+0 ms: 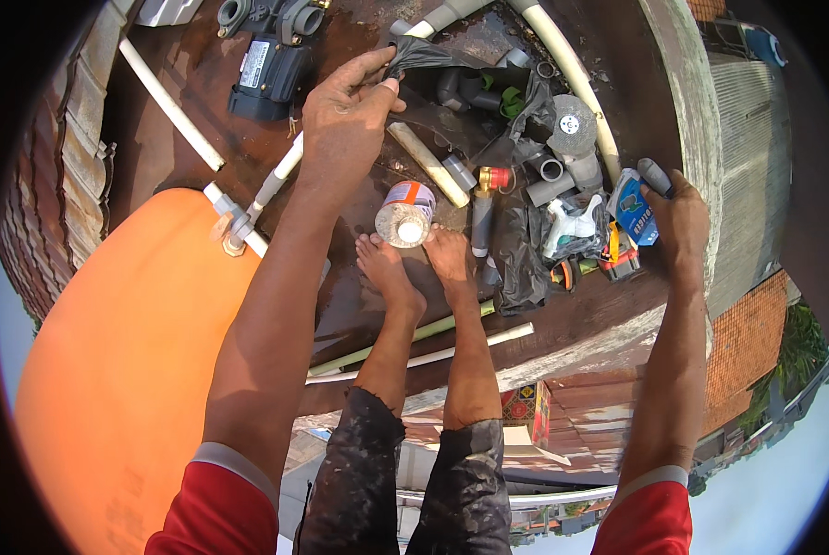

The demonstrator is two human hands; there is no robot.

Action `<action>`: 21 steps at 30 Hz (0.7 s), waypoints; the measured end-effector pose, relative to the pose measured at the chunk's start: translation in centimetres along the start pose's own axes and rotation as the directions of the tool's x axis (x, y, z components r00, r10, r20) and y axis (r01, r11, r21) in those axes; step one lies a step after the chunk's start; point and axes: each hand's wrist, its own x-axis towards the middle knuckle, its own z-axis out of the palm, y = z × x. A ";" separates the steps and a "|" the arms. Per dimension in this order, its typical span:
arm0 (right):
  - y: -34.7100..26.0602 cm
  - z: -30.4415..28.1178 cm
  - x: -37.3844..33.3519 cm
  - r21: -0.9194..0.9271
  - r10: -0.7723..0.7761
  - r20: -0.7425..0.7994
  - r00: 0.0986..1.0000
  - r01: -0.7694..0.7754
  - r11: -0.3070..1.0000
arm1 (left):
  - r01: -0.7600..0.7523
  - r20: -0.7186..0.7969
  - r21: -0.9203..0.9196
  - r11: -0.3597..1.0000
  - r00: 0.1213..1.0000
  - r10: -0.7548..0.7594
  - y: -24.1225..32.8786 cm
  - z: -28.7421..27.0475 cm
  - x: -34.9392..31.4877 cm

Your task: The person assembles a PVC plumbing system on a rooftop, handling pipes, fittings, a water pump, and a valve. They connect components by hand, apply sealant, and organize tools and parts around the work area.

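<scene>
My left hand [345, 125] pinches the gathered edge of a black plastic bag [524, 268] between thumb and fingers. The bag lies spread open. On it are grey pipe fittings [551, 176], a grinding or cutting disc [574, 125], a white plastic part [572, 225] in a clear wrapper, and a valve with a red and brass end [494, 178]. At the bag's right side, my right hand [681, 217] is closed on a blue printed packet [633, 208]. A small grey rounded piece [654, 176] shows at its fingertips; whether it belongs to the packet, I cannot tell.
A white and orange tin [406, 213] stands by my bare feet. A large orange tank [137, 370] fills the left, beside jointed pipe [236, 222]. A dark water pump [268, 74] sits at the far left. Loose pipes [433, 356] lie near the ledge [609, 342], with roofs below.
</scene>
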 end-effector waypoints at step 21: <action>-2.0 3.1 -0.2 -0.416 -0.124 0.127 0.984 0.166 0.894 | -0.233 0.319 0.624 0.746 0.947 0.028 -12.1 19.9 -8.9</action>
